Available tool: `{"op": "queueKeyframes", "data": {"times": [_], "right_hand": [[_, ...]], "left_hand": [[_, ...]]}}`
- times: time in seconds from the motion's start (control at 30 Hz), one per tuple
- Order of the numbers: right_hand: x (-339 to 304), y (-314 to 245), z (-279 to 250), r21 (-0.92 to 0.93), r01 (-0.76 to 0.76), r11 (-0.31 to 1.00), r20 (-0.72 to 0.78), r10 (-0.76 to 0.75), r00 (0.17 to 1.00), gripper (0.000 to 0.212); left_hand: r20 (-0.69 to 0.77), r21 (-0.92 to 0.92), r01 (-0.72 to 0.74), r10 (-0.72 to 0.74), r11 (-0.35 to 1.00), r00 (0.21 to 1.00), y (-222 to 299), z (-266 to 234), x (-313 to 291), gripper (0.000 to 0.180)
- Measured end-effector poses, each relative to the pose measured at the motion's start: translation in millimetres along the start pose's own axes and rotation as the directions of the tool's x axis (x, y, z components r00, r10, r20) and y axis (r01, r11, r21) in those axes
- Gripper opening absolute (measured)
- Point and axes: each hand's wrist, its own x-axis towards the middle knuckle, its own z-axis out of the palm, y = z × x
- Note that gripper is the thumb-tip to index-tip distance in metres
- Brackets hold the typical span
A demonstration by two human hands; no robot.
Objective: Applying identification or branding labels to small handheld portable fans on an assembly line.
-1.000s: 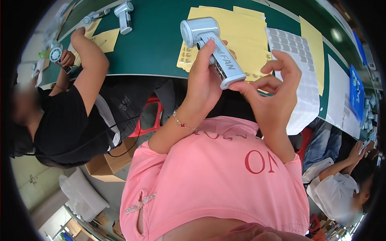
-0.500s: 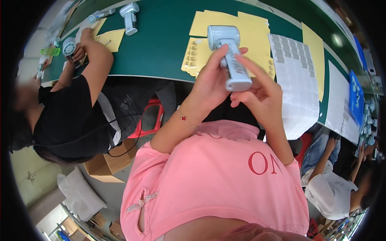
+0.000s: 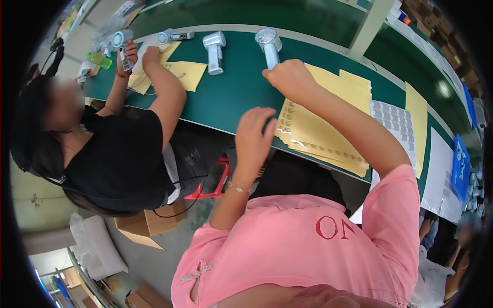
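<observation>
Your right hand (image 3: pixel 294 78) grips a fan (image 3: pixel 269 49); your left hand (image 3: pixel 254 137) is open. A blue tray (image 3: pixel 460 183) holds pale pieces (image 3: pixel 460 154).

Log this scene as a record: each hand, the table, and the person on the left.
Right hand: at the lower handle of a fan, fingers partly hidden
Left hand: open, empty, left of the yellow sheets
Table: green, with a second fan left of the first
Person on left: black top, holding a third fan

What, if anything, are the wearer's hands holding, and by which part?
The right hand holds a fan by the lower end of its handle; the left hand holds nothing.
</observation>
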Motion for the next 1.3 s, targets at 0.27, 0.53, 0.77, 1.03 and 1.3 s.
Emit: {"op": "queueKeyframes", "data": {"times": [0.27, 0.53, 0.77, 1.03, 1.3], "right_hand": [[18.2, 0.5, 9.9, 0.219, -0.104, 0.970, 0.036, 0.099, 0.994, 0.041], [-181.3, 17.9, -62.4, 0.619, -0.661, 0.424, 0.147, 0.764, 0.628, 0.030], [-250.8, -41.9, -22.4, 0.432, -0.620, 0.655, -0.057, 0.706, 0.706, 0.049], [-257.6, -51.5, -11.9, 0.530, -0.588, 0.611, -0.068, 0.722, 0.689, 0.043], [-263.5, -56.0, -18.6, 0.598, -0.529, 0.602, -0.024, 0.674, 0.739, 0.047]], "left_hand": [[0.219, -0.038, -0.072, 0.079, 0.997, 0.972, 7.2, 17.7, -25.0, 0.043], [0.217, 0.086, -0.131, 0.109, 0.988, 0.970, -2.0, 13.9, -22.7, 0.059], [0.259, 0.150, -0.165, 0.122, 0.975, 0.958, 8.6, 22.0, -24.4, 0.073], [0.265, 0.172, -0.101, 0.052, 0.980, 0.963, 14.2, 20.4, -35.8, 0.073], [0.354, 0.245, -0.191, 0.095, 0.951, 0.930, 28.1, 12.4, -35.9, 0.067]]}}
